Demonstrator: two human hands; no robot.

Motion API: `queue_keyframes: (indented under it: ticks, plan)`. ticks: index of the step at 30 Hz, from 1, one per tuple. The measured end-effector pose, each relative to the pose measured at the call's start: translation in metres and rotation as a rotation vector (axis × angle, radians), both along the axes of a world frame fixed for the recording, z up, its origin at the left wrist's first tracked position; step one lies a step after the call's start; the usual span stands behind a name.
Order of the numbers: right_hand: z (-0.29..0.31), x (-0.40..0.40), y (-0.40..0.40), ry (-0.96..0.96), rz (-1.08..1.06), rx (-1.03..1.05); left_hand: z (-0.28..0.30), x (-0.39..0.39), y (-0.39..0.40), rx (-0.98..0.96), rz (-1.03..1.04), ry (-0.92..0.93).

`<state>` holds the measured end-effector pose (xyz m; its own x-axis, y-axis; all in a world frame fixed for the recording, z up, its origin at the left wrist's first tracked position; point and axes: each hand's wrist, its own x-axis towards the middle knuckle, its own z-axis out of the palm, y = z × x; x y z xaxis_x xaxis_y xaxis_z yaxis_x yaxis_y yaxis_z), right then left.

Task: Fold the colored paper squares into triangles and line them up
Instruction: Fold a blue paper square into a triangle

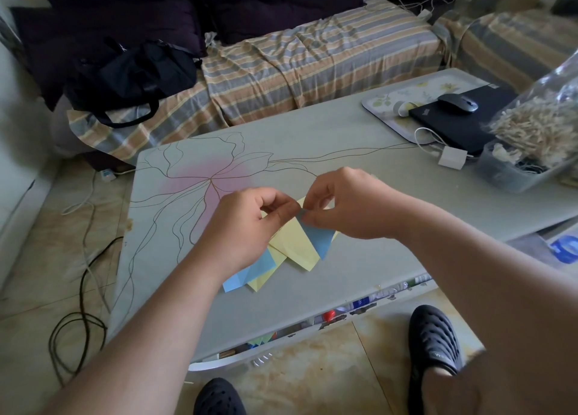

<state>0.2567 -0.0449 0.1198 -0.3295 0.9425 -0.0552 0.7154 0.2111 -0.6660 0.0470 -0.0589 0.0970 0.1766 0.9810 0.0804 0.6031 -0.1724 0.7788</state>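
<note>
Grey low table [344, 164] by striped sofa; left hand [247, 227] and right hand [347, 205] both pinch yellow-and-blue paper square [300, 239] over folded pile [253, 274]. Match corners exactly before creasing.

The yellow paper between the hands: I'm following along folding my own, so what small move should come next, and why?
Probably press the pinched corners together and flatten the fold. Both the left hand and right hand pinch the yellow paper at its top, raised over the blue and yellow folded pieces overlapping on the table. Whether the corners are matched is hidden by the fingers.
</note>
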Motion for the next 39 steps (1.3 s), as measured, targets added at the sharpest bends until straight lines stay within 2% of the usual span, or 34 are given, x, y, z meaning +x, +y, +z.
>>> queue_keyframes:
  ticks: [7, 14, 21, 27, 35, 39]
  plan:
    - [0.004, -0.006, 0.001, 0.309, -0.087, -0.105, -0.001, 0.007, -0.004, -0.012, 0.045, -0.275]
    - [0.002, -0.007, 0.001, 0.375, -0.108, -0.106, -0.001, 0.012, -0.004, -0.051, 0.080, -0.391]
    - [0.003, -0.007, 0.001, 0.407, -0.113, -0.130, -0.002, 0.009, -0.004, -0.051, 0.061, -0.285]
    - [0.001, -0.011, 0.001, 0.384, -0.090, -0.037, -0.003, 0.014, -0.007, -0.020, 0.093, -0.212]
    - [-0.003, -0.007, 0.011, 0.531, -0.212, -0.060, 0.000, 0.017, -0.008, -0.063, 0.076, -0.201]
    - [0.001, -0.003, 0.014, 0.691, -0.236, -0.130, -0.002, 0.016, -0.006, -0.117, 0.054, -0.211]
